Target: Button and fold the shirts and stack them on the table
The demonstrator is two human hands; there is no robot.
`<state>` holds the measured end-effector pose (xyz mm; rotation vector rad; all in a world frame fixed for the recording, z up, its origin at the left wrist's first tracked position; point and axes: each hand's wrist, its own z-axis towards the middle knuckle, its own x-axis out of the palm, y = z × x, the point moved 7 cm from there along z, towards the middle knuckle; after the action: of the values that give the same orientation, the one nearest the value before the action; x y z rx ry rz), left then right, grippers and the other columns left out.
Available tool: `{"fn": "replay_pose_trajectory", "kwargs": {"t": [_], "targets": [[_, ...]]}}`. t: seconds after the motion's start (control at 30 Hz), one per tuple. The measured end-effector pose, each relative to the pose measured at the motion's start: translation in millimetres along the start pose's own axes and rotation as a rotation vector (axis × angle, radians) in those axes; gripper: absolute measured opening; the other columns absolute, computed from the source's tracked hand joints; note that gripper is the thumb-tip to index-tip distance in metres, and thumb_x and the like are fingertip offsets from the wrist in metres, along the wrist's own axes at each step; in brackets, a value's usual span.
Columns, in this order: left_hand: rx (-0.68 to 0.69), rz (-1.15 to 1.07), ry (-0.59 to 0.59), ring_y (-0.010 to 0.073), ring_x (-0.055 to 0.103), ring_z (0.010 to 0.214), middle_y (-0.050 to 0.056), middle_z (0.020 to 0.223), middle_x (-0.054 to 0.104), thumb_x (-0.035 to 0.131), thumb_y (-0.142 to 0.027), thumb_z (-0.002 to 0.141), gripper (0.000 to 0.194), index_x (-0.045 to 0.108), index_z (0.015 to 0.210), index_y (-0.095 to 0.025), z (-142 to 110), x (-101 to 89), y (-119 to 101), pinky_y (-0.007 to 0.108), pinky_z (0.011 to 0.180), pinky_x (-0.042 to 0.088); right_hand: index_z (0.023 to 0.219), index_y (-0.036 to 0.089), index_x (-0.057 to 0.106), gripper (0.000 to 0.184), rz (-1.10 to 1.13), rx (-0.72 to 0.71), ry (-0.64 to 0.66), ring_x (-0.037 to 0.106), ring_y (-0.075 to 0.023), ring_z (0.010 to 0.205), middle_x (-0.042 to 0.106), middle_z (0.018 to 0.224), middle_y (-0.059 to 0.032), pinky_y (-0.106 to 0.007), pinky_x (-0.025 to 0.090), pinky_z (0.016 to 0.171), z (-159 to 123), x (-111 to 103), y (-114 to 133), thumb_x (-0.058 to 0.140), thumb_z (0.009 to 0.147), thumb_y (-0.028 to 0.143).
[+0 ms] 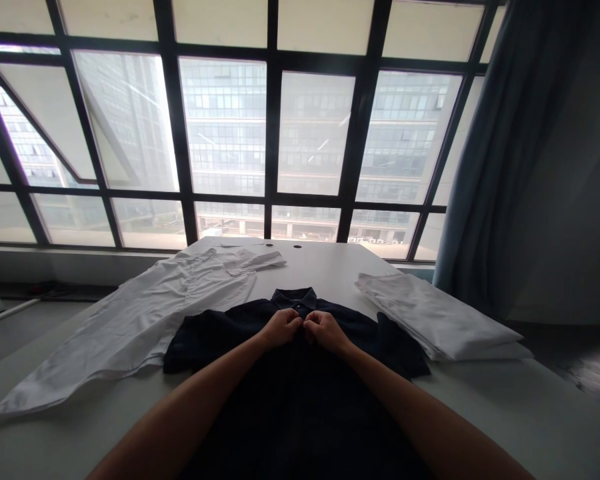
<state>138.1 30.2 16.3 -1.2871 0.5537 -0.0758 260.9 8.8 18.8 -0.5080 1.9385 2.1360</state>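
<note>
Across the near middle of the surface lies a dark shirt, collar toward the far edge and short sleeves spread toward the left and right edges. Its lower body runs out of view at the bottom, and there the cloth is so dark that seams, buttons and hem cannot be made out. Both forearms cover part of its sides. A small pale mark shows inside the collar, perhaps a label, but no writing on it can be read; one light button shows just below.

The left hand and right hand rest over the shirt's front opening, just under the collar, thumbs and fingers pinched on the fabric, fingertips almost meeting. Whether a button sits between them cannot be told, as the fingers hide it. The shirt lies directly beneath both hands.

Toward the left edge a crumpled white garment stretches from the far left corner to the near left, meeting the dark left sleeve. Near the right edge lies a folded white cloth, beside the right sleeve. Beyond the far edge stand framed windows.
</note>
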Motion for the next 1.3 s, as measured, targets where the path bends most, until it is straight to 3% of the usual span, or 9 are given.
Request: {"fn": "replay_pose_trajectory", "kwargs": {"t": [0.23, 0.47, 0.57, 0.67, 0.73, 0.87, 1.03, 1.17, 1.3], "targets": [[0.01, 0.115, 0.054, 0.0094, 0.048, 0.044, -0.005, 0.058, 0.053, 0.057, -0.035, 0.085, 0.022, 0.063, 0.082, -0.014, 0.6, -3.3, -1.2, 0.021, 0.045, 0.035, 0.07, 0.017, 0.057, 0.016, 0.014, 0.116, 0.078, 0.052, -0.0086, 0.04, 0.057, 0.049, 0.0047, -0.018, 0.033, 0.038, 2.3, -0.3, -2.9, 0.047, 0.082, 0.014], [-0.021, 0.686, -0.179, 0.0202, 0.065, 0.078, 0.003, 0.079, 0.07, 0.064, -0.032, 0.083, 0.015, 0.071, 0.085, -0.019, -8.2, -21.7, -12.8, 0.027, 0.068, 0.043, 0.068, 0.016, 0.057, 0.017, -0.051, 0.194, 0.126, 0.049, -0.0086, 0.038, 0.054, 0.047, 0.0046, -0.019, 0.031, 0.038, 5.4, 1.3, -4.0, 0.047, 0.081, 0.013], [-0.02, 0.848, -0.154, 0.0218, 0.066, 0.085, 0.003, 0.088, 0.071, 0.063, -0.034, 0.085, 0.015, 0.07, 0.089, -0.022, -14.4, -21.3, -19.1, 0.029, 0.074, 0.045, 0.074, 0.016, 0.06, 0.014, -0.079, 0.181, 0.127, 0.05, -0.0091, 0.04, 0.055, 0.051, 0.0038, -0.02, 0.033, 0.04, 2.1, 0.4, -2.7, 0.05, 0.083, 0.018], [0.043, 0.988, -0.082, 0.0244, 0.064, 0.098, 0.007, 0.101, 0.069, 0.06, -0.035, 0.088, 0.017, 0.069, 0.093, -0.021, -19.4, -23.9, -26.5, 0.031, 0.081, 0.047, 0.083, 0.016, 0.063, 0.01, -0.356, 0.054, 0.018, 0.061, -0.0135, 0.057, 0.065, 0.067, -0.0016, -0.023, 0.043, 0.054, -3.5, -14.9, 7.5, 0.056, 0.083, 0.023], [0.04, 1.097, -0.07, 0.0281, 0.06, 0.109, 0.011, 0.112, 0.066, 0.058, -0.037, 0.089, 0.024, 0.068, 0.101, -0.019, -23.1, -36.2, -26.1, 0.035, 0.088, 0.046, 0.094, 0.017, 0.065, 0.016, -0.66, -0.046, -0.081, 0.067, -0.0206, 0.082, 0.07, 0.087, -0.0073, -0.03, 0.048, 0.073, -8.5, -28.5, 17.1, 0.059, 0.083, 0.026], [-0.134, 1.2, -0.065, 0.0369, 0.048, 0.127, 0.019, 0.135, 0.055, 0.048, -0.053, 0.093, 0.052, 0.06, 0.127, -0.015, -31.8, -76.5, -3.9, 0.05, 0.101, 0.039, 0.132, 0.016, 0.055, 0.056, -0.981, 0.097, -0.033, 0.047, -0.0361, 0.129, 0.053, 0.138, -0.019, -0.054, 0.037, 0.103, -10.8, -48.6, 7.8, 0.061, 0.085, 0.047], [-0.216, 1.129, 0.076, 0.0364, 0.029, 0.144, 0.016, 0.156, 0.032, 0.031, -0.061, 0.095, 0.068, 0.043, 0.147, -0.019, -26.7, -97.6, 33.1, 0.062, 0.113, 0.016, 0.153, 0.022, 0.031, 0.091, -0.952, 0.294, 0.195, 0.017, -0.0401, 0.147, 0.018, 0.161, -0.0191, -0.068, 0.019, 0.11, 2.8, -55.2, -11.5, 0.056, 0.08, 0.07], [-0.285, 1.088, 0.095, 0.0326, 0.017, 0.149, 0.012, 0.16, 0.019, 0.026, -0.061, 0.096, 0.07, 0.034, 0.153, -0.021, -7.3, -112.6, 53.4, 0.065, 0.114, 0.002, 0.156, 0.019, 0.025, 0.099, -0.936, 0.261, 0.221, 0.012, -0.0394, 0.148, 0.015, 0.162, -0.0192, -0.069, 0.014, 0.112, 28.8, -53.3, -16.6, 0.053, 0.079, 0.075], [-0.306, 1.089, 0.07, 0.0269, 0.01, 0.15, 0.009, 0.162, 0.012, 0.02, -0.058, 0.098, 0.069, 0.026, 0.156, -0.02, 8.7, -131.3, 63.1, 0.06, 0.117, 0.002, 0.156, 0.02, 0.023, 0.084, -0.931, 0.154, 0.194, 0.006, -0.0315, 0.151, 0.011, 0.164, -0.0131, -0.062, 0.007, 0.117, 54.1, -50.3, -24.7, 0.038, 0.09, 0.07]]}}
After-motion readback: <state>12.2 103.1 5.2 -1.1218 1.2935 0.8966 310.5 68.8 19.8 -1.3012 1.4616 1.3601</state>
